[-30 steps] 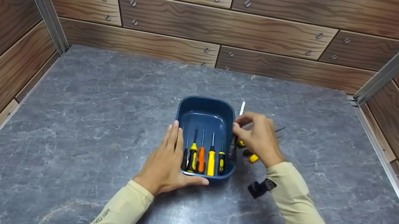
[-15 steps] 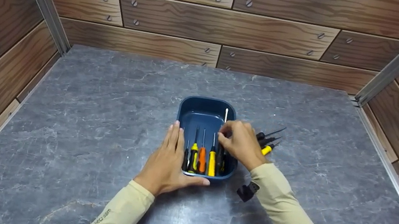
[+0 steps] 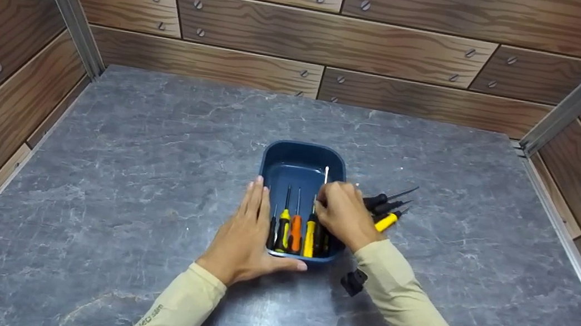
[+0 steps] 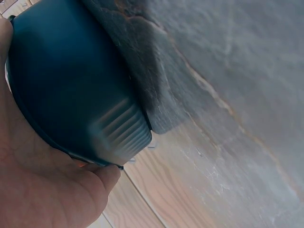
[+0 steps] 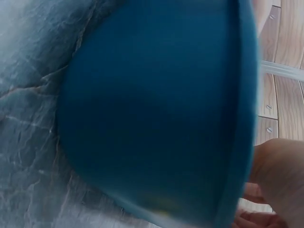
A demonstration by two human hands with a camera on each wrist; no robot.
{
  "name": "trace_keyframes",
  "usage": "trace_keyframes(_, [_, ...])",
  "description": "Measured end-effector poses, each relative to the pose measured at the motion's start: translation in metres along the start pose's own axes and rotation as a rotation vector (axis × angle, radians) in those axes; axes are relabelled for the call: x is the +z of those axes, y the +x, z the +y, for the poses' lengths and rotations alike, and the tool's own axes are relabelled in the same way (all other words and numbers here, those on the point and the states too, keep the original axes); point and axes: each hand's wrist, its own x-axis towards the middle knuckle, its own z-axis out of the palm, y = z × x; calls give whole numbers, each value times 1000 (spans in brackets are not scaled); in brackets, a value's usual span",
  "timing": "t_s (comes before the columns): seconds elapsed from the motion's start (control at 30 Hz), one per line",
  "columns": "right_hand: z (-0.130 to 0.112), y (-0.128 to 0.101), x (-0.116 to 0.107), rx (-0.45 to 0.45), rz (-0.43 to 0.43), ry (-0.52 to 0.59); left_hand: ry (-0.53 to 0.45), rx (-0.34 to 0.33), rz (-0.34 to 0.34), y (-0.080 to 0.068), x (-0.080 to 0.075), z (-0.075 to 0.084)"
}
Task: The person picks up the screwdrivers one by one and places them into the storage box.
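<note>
A dark blue plastic box (image 3: 297,155) stands on the table. My left hand (image 3: 238,237) lies along its left wall, fingers straight and thumb stretched along the near rim; in the left wrist view that hand (image 4: 42,185) is against the box's outside. Inside the near half stand side by side a black screwdriver (image 3: 272,233), a black-and-yellow one (image 3: 282,235), an orange one (image 3: 295,234) and a yellow one (image 3: 309,238). Over the right side, my right hand (image 3: 345,215) pinches a dark-handled screwdriver (image 3: 326,174), its shaft pointing to the far end. The box wall (image 5: 152,95) fills the right wrist view.
Right of the box, several more screwdrivers lie on the grey marbled table (image 3: 155,167), among them a black-handled one (image 3: 375,202) and a yellow-handled one (image 3: 386,222). Wood-patterned panels (image 3: 252,23) enclose the table at the back and sides.
My right hand has carried the screwdriver from outside the box's right wall leftward over the rim and down inside. The left hand stays in place.
</note>
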Motion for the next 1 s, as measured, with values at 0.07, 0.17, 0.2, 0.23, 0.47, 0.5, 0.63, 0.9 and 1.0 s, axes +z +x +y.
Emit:
trace_keyframes(0.07, [-1, 0, 2, -7, -7, -12, 3, 0, -4, 0, 0, 0])
trace_keyframes(0.17, [-2, 0, 4, 3, -27, -30, 6, -3, -12, 0, 0, 0])
trace_keyframes(0.2, [-2, 0, 5, 11, -33, -39, 11, -4, -13, 0, 0, 0])
trace_keyframes(0.23, [-3, 1, 6, 22, -43, -48, 11, -4, -13, 0, 0, 0])
trace_keyframes(0.47, [-7, 2, 13, 55, -71, -112, 6, -6, -12, 0, -1, -1])
trace_keyframes(0.5, [-7, 2, 14, 46, -64, -123, 3, -6, -11, 0, -1, -1])
trace_keyframes(0.63, [-6, 0, 18, 8, -39, -151, 6, 6, 3, -1, 0, -1])
trace_keyframes(0.9, [-7, -1, 22, -19, -31, -183, 8, -4, -5, -1, -1, 0])
trace_keyframes(1.0, [-8, -1, 24, -16, -28, -186, 0, -13, -14, 0, -1, 0])
